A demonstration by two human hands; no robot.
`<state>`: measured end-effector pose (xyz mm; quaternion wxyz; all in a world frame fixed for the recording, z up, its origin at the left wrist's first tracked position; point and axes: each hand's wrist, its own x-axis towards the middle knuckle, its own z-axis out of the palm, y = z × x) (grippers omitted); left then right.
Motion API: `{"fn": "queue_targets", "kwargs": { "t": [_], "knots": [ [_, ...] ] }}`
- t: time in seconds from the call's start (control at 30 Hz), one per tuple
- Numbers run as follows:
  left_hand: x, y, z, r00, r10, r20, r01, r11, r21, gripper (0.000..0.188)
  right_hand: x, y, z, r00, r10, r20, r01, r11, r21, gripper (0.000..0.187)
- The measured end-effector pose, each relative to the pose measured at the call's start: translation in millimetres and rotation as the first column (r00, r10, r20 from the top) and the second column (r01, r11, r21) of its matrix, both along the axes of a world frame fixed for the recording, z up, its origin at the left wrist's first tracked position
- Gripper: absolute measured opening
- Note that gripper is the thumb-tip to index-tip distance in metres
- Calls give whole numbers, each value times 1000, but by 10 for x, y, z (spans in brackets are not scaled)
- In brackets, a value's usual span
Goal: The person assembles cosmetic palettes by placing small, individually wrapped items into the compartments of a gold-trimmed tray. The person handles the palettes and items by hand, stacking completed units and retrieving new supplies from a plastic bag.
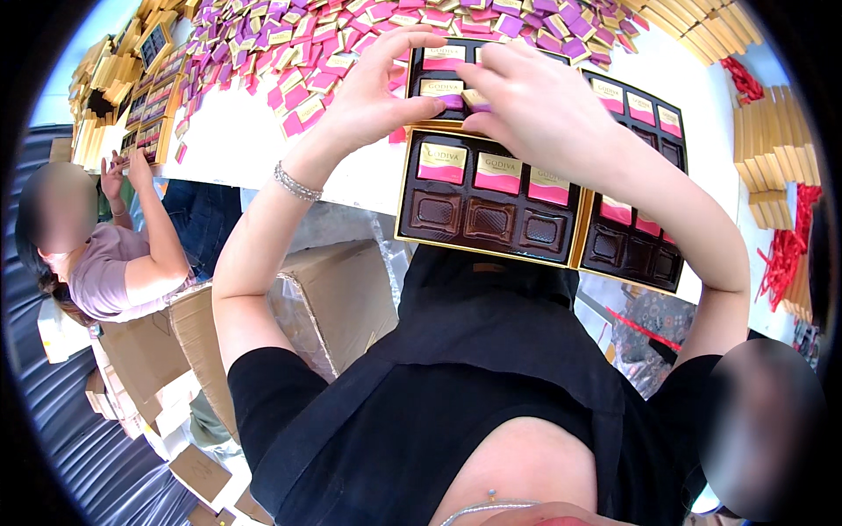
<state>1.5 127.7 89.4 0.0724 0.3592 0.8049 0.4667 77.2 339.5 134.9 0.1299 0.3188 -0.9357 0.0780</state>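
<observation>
Both hands work over the far left gold-edged box, whose dark tray holds gold-and-pink and gold-and-purple wrapped chocolates. My left hand arches over its left edge with thumb and fingers apart, the thumb touching a purple-banded wrapped chocolate. My right hand reaches across from the right, its fingers curled down on another purple-banded chocolate. Part of that box is hidden under this hand. The near left box has a row of pink-banded chocolates above a row of bare hollows.
Two more partly filled boxes sit on the right. A large heap of wrapped chocolates spreads across the white table. Stacked gold boxes and red ribbon lie at right. A co-worker sits at left near cardboard boxes.
</observation>
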Motion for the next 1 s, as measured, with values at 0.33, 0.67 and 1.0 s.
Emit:
{"fn": "queue_targets", "kwargs": {
  "t": [0.33, 0.67, 1.0],
  "knots": [
    [-99, 77, -162, 996, -85, 41, 82, 993, 84, 59, 198, 442, -141, 998, 63, 2, -61, 966, 252, 71],
    [-67, 36, -31, 993, -63, 95, 63, 998, -2, 58, -18, 446, 64, 989, 110, 102, -124, 983, 134, 64],
    [-1738, 942, -446, 691, -227, -686, -15, 945, -327, 44, -1898, 1348, -616, 978, -161, 134, 159, 987, 23, 32]
  ]
}}
